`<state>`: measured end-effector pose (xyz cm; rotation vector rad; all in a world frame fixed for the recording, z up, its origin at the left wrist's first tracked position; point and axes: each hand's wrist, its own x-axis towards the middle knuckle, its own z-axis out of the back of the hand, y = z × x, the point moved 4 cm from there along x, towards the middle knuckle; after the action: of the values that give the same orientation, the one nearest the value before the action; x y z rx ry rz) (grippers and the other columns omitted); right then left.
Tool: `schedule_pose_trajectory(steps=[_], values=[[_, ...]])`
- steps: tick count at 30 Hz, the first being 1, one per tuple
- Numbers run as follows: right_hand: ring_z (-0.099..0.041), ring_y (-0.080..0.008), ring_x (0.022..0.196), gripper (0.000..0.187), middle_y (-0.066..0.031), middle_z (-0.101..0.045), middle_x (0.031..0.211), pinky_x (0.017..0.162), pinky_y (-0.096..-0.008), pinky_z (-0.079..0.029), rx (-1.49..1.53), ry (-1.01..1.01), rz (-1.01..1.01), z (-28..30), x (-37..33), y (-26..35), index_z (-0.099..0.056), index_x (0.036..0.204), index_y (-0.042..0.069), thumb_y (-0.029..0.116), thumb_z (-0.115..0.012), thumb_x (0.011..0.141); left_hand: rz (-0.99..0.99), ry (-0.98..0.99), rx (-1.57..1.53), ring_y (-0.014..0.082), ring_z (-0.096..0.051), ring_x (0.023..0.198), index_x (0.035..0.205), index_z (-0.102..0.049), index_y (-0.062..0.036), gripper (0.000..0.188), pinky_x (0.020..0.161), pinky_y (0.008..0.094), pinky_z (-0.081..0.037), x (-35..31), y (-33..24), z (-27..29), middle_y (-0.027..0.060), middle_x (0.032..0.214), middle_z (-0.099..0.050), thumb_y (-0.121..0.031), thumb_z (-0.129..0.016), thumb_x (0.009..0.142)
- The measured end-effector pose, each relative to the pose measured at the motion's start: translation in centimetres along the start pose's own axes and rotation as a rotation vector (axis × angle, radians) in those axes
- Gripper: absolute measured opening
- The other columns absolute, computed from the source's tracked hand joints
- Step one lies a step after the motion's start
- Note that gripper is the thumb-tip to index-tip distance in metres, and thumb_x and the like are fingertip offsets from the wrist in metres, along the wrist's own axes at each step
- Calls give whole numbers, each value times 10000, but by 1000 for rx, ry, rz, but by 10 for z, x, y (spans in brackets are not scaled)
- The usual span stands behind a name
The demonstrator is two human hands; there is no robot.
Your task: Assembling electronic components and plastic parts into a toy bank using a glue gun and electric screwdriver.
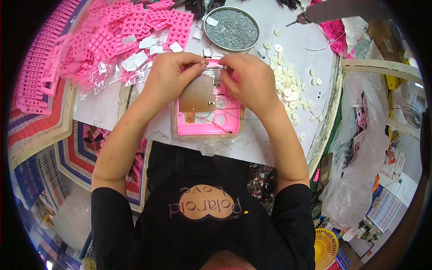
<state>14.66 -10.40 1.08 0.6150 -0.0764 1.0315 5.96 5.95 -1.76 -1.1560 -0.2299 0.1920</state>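
The pink housing (pixel 204 129) lies open side up near the close edge of the white surface (pixel 263 146), on a sheet of clear plastic. Progress, by judgement, is partial: a metal plate (pixel 198 95) is seated in the left part of the housing, and thin wires (pixel 207 120) cross the lower part; the wires lie loose, no cover is on, and work at the upper edge appears unfinished. The left hand (pixel 167 76) and the right hand (pixel 254 81) meet at that upper edge. Each grip is narrow, thumb close to forefinger; a thin strip (pixel 214 68) shows between the fingertips, but whether either grip is closed on it cannot be told. Clearance ahead of the hands is small: a round dish (pixel 231 29) of small metal parts stands just beyond. To the right, white round pieces (pixel 292 85) are scattered toward the curved rim; to the left, pink moulded parts (pixel 135 22) and paper slips (pixel 134 60) restrict travel. The most open room is at the lower right, between housing and near edge, where overhang is a risk. A driver tool (pixel 307 18) projects over the surface at the upper right, well apart from the hands
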Motion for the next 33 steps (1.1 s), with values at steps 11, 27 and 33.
schedule_pose_trajectory(steps=[11, 27, 33], values=[[-669, -270, 820, 100, -89, -672, 802, 652, -387, -565, -259, 367, 99, -14, -12, 34, -722, 802, 65, 126, -691, 728, -182, 18, 354, 162, -627, 678, 913, -706, -46, 106, 750, 345, -442, -1, -6, -4, 47, 807, -698, -143, -701, 872], [-630, -259, 721, 120, -61, -623, 771, 591, -390, -506, -50, 85, -11, -7, -51, 32, -634, 837, 82, 109, -736, 781, -691, 351, 878, 219, -586, 920, 938, -608, -102, 103, 925, 421, -393, 8, -32, -25, 46, 935, -567, -165, -600, 857], [-634, -265, 744, 122, -56, -626, 786, 594, -394, -508, -15, 71, -9, -7, -50, 29, -639, 859, 86, 104, -733, 783, -752, 504, 941, 186, -605, 900, 866, -644, -104, 92, 900, 376, -413, 17, -32, -40, 25, 903, -590, -171, -624, 806]])
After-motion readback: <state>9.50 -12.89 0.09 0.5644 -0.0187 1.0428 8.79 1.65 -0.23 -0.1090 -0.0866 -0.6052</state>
